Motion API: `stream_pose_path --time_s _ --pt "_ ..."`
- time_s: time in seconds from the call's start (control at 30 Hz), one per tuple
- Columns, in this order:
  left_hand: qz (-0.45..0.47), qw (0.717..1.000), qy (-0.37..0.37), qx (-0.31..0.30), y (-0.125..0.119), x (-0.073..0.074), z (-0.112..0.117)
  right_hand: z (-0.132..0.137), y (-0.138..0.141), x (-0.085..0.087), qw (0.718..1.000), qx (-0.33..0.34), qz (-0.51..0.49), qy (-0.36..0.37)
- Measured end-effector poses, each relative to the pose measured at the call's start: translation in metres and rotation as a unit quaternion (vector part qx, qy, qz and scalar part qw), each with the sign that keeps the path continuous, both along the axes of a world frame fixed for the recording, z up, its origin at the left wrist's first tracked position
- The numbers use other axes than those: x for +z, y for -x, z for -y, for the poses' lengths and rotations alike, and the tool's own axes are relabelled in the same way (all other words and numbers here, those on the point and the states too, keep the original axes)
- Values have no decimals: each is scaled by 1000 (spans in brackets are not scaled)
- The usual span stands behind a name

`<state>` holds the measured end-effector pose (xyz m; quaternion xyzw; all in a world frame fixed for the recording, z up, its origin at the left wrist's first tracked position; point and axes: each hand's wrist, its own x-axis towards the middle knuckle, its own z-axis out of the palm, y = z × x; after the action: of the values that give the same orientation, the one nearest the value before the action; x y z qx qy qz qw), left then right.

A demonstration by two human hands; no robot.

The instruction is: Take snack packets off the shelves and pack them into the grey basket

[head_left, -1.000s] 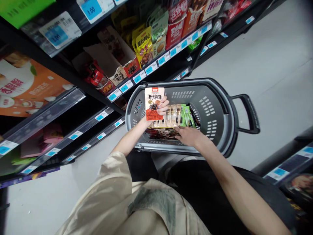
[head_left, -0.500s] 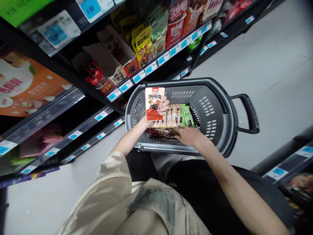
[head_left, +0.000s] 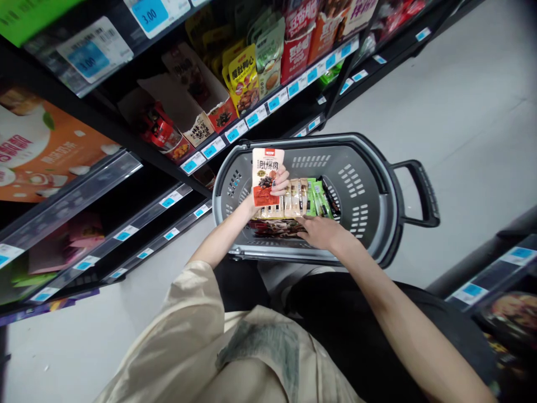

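My left hand [head_left: 280, 182] grips a snack packet [head_left: 264, 168] by its right side, with its pale and red printed front turned up toward me. The packet is held over the left part of a grey shopping basket [head_left: 369, 162]. Inside the basket stand rows of beige packets [head_left: 298, 196], green packets [head_left: 315, 198] and some dark ones at the right end. My right hand [head_left: 321, 230] reaches over the near rim, fingers stretched out and touching the near edge of the beige row. Its fingertips are partly hard to make out.
Store shelves [head_left: 251, 120] with blue price tags run along the left and far side. They hold yellow packets [head_left: 244, 78], red boxes [head_left: 296, 56] and a cut-open carton [head_left: 199, 129]. The basket's handle [head_left: 422, 193] sticks out rightward. Another shelf edge [head_left: 495, 280] lies at lower right.
The packet in my left hand has shifted slightly right over the basket and tilted a little. My right hand stays at the beige row. The whole view has drifted slightly.
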<state>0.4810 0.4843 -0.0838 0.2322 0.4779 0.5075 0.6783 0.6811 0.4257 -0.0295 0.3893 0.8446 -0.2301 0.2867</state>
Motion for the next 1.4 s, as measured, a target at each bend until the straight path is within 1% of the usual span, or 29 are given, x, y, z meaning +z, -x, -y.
stream_pose_path --time_s 0.07,0.13,0.2,0.27,0.37,0.43,0.53,0.7,0.87,0.93,0.97,1.03,1.13,1.23,1.3,1.4 --pt "-28 999 -28 11 -7 -4 -1 0 0 1 1000 -1 -1 -1" --pt "-86 995 -41 32 -13 -10 -2 1 1 4 1000 -2 -4 1" --pt "-145 988 -32 52 -18 -17 -2 1 1 7 1000 -6 -6 6" --pt "-178 983 -18 51 -20 -24 -2 1 0 10 1000 -12 -6 8" --pt "-191 980 -27 41 -19 -28 -2 1 0 13 1000 -17 -2 9" --pt "-190 980 -35 40 -19 -28 -2 1 0 14 1000 -19 -1 10" --pt "-190 981 -26 38 -18 -26 -2 1 0 14 1000 -20 0 12" --pt "-198 980 -18 33 -19 -28 -2 0 -2 8 1000 -13 -16 4" --pt "-250 967 -33 43 -24 -32 5 5 -9 -1 999 -20 -49 -6" --pt "-250 968 -26 5 -22 -37 6 3 -9 -7 999 -20 -49 -2" --pt "-263 964 -30 -19 -20 -40 6 1 -8 -10 998 -18 -55 -2" --pt "-328 939 -77 -67 -15 -45 6 -2 -6 -12 998 -15 -61 3" --pt "-401 899 -130 -117 -10 -51 6 -3 -3 -7 998 -14 -61 9" --pt "-424 880 -124 -173 -7 -56 3 -2 -2 -1 998 -15 -59 9" --pt "-430 877 -97 -189 -5 -57 0 -1 -2 1 998 -18 -63 10" --pt "-426 886 -76 -168 2 -53 -4 0 -3 -5 997 -26 -67 16"
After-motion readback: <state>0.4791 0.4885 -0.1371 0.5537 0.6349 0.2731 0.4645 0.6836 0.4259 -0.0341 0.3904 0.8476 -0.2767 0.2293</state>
